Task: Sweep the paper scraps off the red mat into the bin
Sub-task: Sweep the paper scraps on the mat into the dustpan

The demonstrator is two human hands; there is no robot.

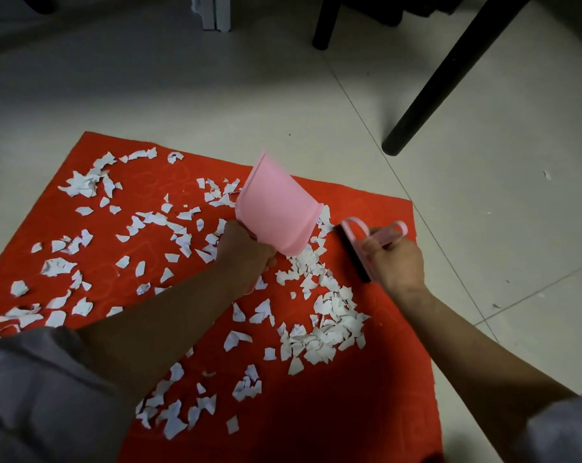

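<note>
Head view of a floor-level sweeping task. A red mat [366, 412] lies flat on a pale tiled floor [216, 95], and torn white paper scraps [323, 332] are strewn over most of its surface, thickest in a cluster near its right side and thinner toward the far left corner. The left hand [246, 252] has its fingers curled round the handle of a pink dustpan [276, 212], which is tilted up with its underside facing the camera and its wide edge raised over the middle of the mat. The right hand [398, 265] grips the looped pink handle of a small brush [359, 248] whose dark bristle strip touches the mat near the right edge, just beside the dustpan. Both forearms are bare, with grey sleeves [42, 389] pushed up at the bottom of the view. Black furniture legs [450, 71] stand on the floor beyond the mat, well apart from it.
</note>
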